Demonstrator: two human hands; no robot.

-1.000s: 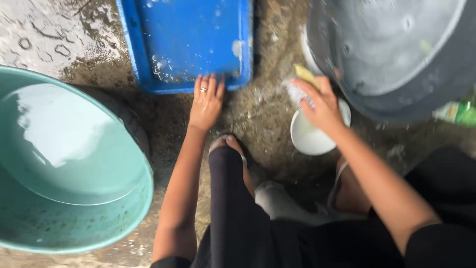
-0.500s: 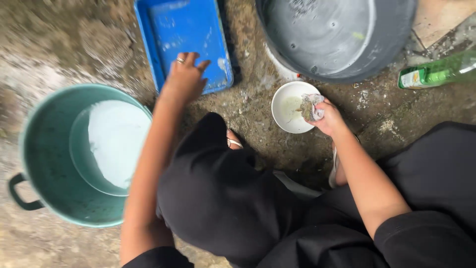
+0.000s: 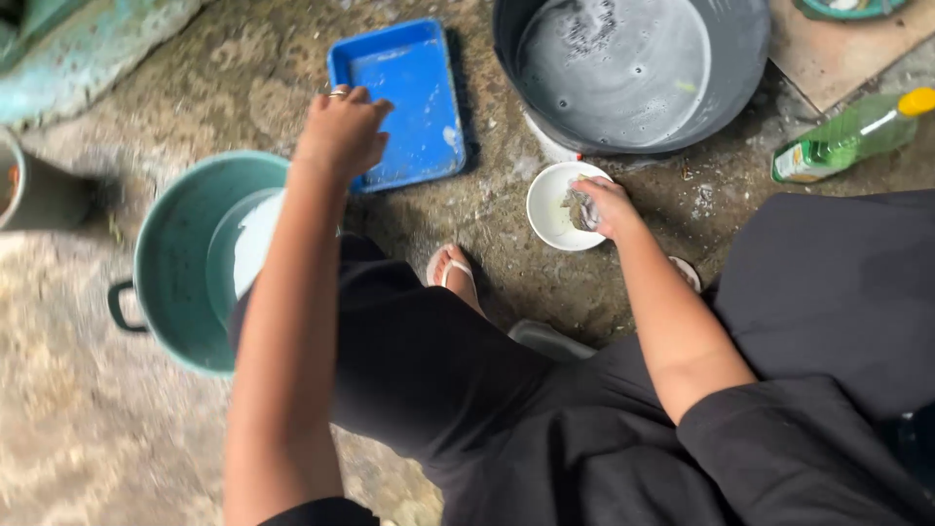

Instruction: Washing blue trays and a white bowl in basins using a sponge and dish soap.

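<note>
My right hand (image 3: 606,206) presses a grey scrub sponge (image 3: 579,206) into a small white bowl (image 3: 547,209) on the wet concrete ground. My left hand (image 3: 341,131), a ring on one finger, hovers with fingers curled over the near left corner of a blue plastic tray (image 3: 404,97); whether it touches the tray I cannot tell. My black-clad legs and a sandalled foot (image 3: 450,271) fill the bottom middle.
A big grey basin (image 3: 750,58) with soapy water stands at top right. A teal bucket (image 3: 166,263) with water sits at left. A green bottle with a yellow cap (image 3: 847,136) lies at right. A grey pot (image 3: 39,190) is at far left.
The view pulled back and upward. My left hand lifted from the tray's near edge toward its left corner. My right hand brought the sponge down into the white bowl.
</note>
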